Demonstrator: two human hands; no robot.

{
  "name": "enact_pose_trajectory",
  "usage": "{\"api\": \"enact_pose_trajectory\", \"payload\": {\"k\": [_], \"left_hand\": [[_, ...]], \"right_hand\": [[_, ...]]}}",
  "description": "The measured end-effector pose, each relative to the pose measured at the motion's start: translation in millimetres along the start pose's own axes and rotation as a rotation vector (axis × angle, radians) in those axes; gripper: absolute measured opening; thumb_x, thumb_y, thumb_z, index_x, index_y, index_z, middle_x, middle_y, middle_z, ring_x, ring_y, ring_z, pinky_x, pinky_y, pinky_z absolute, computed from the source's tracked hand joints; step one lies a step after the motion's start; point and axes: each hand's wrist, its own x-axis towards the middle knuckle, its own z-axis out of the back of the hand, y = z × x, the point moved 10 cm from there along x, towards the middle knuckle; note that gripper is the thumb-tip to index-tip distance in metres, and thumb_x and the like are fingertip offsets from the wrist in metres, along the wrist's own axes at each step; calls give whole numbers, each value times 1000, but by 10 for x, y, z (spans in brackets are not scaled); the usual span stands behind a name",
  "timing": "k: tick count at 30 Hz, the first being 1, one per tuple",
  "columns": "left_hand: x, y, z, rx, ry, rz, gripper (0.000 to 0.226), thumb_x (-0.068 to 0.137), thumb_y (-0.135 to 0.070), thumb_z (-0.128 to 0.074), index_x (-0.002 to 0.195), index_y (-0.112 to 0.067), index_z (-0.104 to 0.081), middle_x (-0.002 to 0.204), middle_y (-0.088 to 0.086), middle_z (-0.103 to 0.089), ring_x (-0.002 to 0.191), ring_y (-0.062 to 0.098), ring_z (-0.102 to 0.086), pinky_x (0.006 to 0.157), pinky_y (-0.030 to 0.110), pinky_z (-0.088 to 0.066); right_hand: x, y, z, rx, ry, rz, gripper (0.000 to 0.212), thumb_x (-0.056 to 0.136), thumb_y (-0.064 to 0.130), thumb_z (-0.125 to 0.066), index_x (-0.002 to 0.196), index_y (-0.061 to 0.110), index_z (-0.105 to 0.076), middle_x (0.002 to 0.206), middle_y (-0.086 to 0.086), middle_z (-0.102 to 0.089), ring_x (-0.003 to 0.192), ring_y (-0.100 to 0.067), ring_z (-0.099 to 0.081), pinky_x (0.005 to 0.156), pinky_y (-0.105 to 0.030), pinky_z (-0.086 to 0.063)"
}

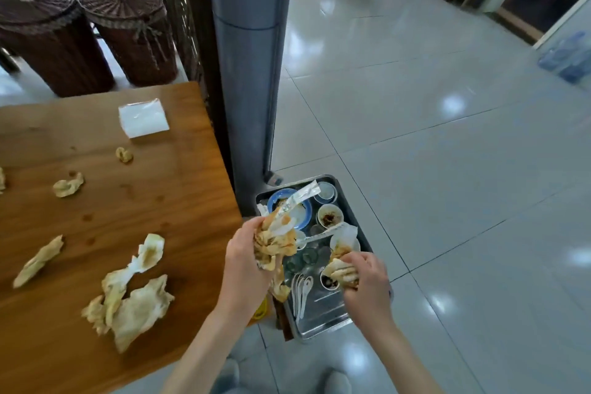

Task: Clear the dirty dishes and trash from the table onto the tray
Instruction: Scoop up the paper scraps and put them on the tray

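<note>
The big brown wooden table [96,201] fills my left side, its bare top spotted with grease marks. Beside its near corner, lower down, sits the rectangular shiny metal tray [323,318], already loaded with dirty dishes.

On the table, closest to me, lies a large heap of crumpled, oil-stained paper napkins [131,294], and above it a torn white napkin with a brown smear [150,254]. To the left lies a long twisted stained napkin [38,261], farther back a small balled napkin [67,185] and a tiny yellowish wad [124,155]. Near the far edge rests a flat square pack of clean white tissues [143,117].

In the tray I see a blue-rimmed round bowl [303,206] at the far end, small white sauce cups with dark residue [330,217] just beside it, and a row of white plastic spoons [302,289] lying along the near part.

My left hand [248,257] hovers over the tray's left edge, fingers curled tight round a fat bundle of greasy napkins with a silvery wrapper strip sticking out [276,238]. My right hand [367,281] is over the tray, fingers closed on a smaller stained napkin wad [340,272].
</note>
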Motion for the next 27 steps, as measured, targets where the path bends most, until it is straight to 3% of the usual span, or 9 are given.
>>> {"api": "enact_pose_trajectory", "payload": {"k": [5, 9, 16, 21, 27], "left_hand": [[-187, 22, -540, -23, 5, 63, 53, 76, -6, -75, 122, -17, -53, 110, -4, -59, 102, 15, -56, 90, 40, -49], [-445, 213, -1034, -36, -59, 174, 50, 75, -10, -76, 119, -20, -54, 108, -5, -60, 101, 16, -56, 88, 40, -48], [-722, 644, -1618, -82, -180, 347, 49, 78, -12, -74, 115, -33, -50, 110, -10, -58, 105, 11, -53, 83, 19, -42], [-803, 887, -1810, -57, -217, 396, 51, 76, -10, -75, 116, -30, -51, 109, -9, -60, 101, 7, -55, 76, 9, -41], [-874, 1151, -1996, -64, -208, 437, 53, 78, -11, -74, 112, -42, -47, 109, -10, -60, 102, 12, -56, 83, 27, -48]], "right_hand": [[101, -423, 3, 13, 92, 26, 36, 68, -11, -62, 93, 15, -66, 95, 2, -54, 86, -19, -44, 68, -17, -33], [190, -788, -3, 2, 173, 98, 38, 68, -10, -65, 95, 16, -66, 96, 5, -53, 87, -15, -42, 69, -11, -33], [250, -1512, -9, 30, 220, 136, 44, 62, -18, -60, 88, 17, -67, 89, 6, -51, 84, -14, -43, 69, -11, -32], [205, -1979, -75, 46, 239, 111, 47, 59, -20, -62, 84, 20, -68, 86, 13, -49, 83, -18, -45, 69, -14, -33], [207, -2293, -347, 33, 281, 89, 50, 55, -25, -59, 85, 14, -69, 88, 2, -54, 83, -23, -44, 66, -25, -35]]}}
